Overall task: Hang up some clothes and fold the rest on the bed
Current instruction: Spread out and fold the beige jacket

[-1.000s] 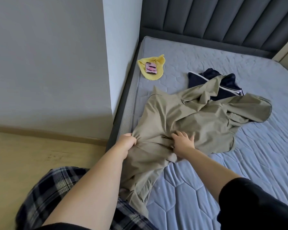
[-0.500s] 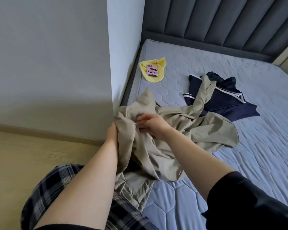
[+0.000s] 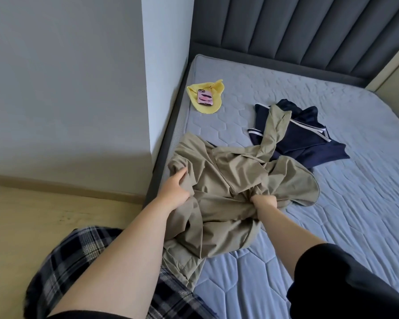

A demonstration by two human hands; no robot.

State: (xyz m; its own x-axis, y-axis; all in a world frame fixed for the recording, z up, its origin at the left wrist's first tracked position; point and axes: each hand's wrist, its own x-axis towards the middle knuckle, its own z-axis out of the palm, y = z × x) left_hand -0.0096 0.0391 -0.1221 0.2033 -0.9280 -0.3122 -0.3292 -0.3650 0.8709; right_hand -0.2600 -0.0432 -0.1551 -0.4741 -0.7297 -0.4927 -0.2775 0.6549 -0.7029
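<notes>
Hands: two, both bare and both on the same piece of clothing.
Left hand [image 3: 174, 192]: fingers [image 3: 181, 175] curled into a bunch of fabric at the left edge of the khaki garment [image 3: 228, 178], gripping it.
Right hand [image 3: 264, 203]: closed in a fist round a gathered fold near the garment's middle.
Khaki garment: one, crumpled on the near left part of the bed [image 3: 355, 203]. Its lower edge hangs over the bed's edge, and one long strip of it lies across the navy garment [image 3: 309, 146].
Navy garment: one, with white stripes, lying loose on the mattress beyond the khaki one.
Yellow cloth [image 3: 209, 109]: one, near the bed's left edge, well apart from the clothes.
Phone [image 3: 205, 97]: one, in a pink case, lying on the yellow cloth.
Headboard [image 3: 297, 31]: one, dark and padded in upright panels.
</notes>
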